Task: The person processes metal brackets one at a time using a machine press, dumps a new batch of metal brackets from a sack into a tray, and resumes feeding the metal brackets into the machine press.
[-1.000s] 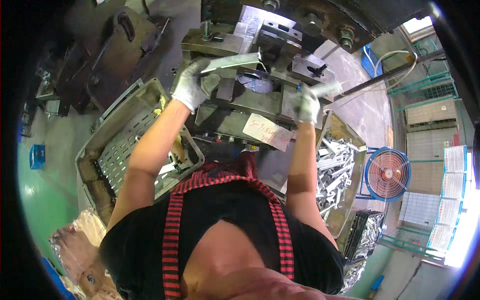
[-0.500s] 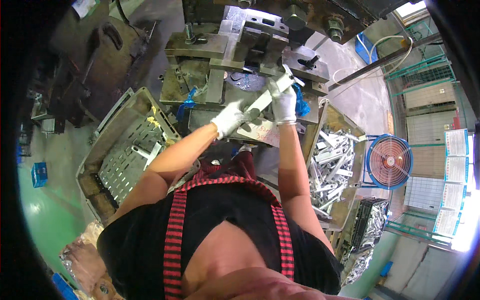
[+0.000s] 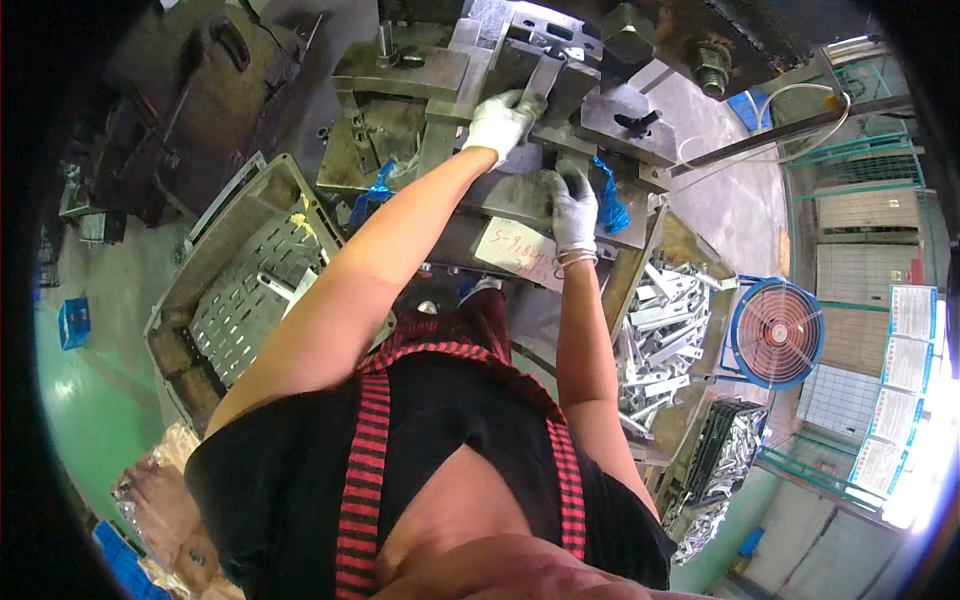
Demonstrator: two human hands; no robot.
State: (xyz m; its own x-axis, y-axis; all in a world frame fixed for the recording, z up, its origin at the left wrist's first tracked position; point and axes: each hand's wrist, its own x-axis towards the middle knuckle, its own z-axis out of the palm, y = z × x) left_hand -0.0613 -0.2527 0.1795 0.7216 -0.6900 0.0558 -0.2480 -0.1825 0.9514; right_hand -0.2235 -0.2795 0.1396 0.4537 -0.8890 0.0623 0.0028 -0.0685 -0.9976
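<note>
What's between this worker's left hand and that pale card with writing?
In the head view, a dark metal block of the machine lies between the left hand and the pale card.

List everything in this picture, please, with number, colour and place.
press tooling: one set, dark grey, top centre
metal strip: one, silver, on the tooling
crumpled blue pieces: two, blue, tooling's front, left and right
card: one, white with red writing, tooling's front
right bin: one, beige, right of the person
loose parts: too many to count, silver, right bin
left bin: one, beige, left of the person
crate: one, black, lower right
fan: one, blue frame, reddish inside, right
posters: four, white and blue, far right
hose: one, whitish, upper right
small box: one, blue, floor at left
apron straps: two, red-black stripes, lower middle
left hand: one, white glove, at the strip's near end
right hand: one, white glove, tooling's front edge
</note>
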